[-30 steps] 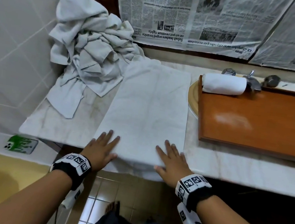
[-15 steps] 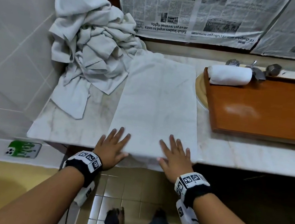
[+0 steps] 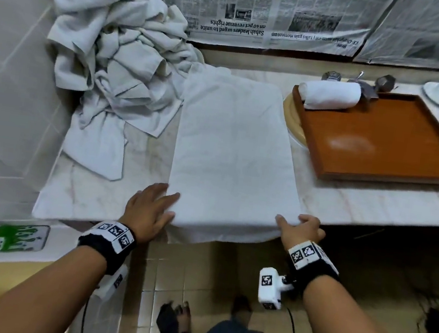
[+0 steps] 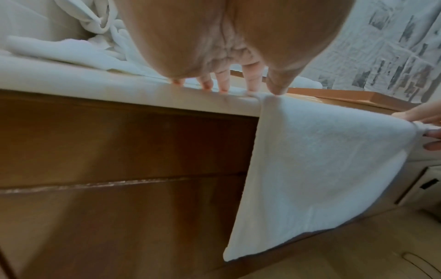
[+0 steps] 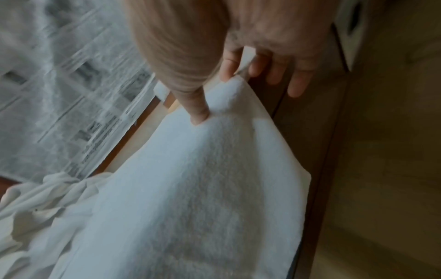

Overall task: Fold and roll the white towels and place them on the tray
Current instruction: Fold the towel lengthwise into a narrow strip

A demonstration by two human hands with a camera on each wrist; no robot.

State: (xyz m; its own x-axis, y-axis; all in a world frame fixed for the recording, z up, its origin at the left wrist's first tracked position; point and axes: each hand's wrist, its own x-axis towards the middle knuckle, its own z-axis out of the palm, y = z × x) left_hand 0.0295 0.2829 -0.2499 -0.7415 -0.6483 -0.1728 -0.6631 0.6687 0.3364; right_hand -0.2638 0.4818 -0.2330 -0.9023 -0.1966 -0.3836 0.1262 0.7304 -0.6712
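Folded towel (image 3: 231, 151) flat on counter (image 3: 376, 208), near edge overhanging. Left hand (image 3: 150, 210) fingers extended, pressing near-left corner, thumb maybe tucked under. Right hand (image 3: 299, 230) pinching near-right corner. Rolled towel (image 3: 331, 95) on tray (image 3: 391, 142), far right.

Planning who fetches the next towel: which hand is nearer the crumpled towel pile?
Left. The left hand sits at the flat towel's near-left corner, below the towel pile; the right hand pinches the opposite corner.

Bathroom, marble vanity counter (image 3: 376, 205), tap (image 3: 365, 85), tiled wall (image 3: 8, 74), tiled floor (image 3: 178, 268)
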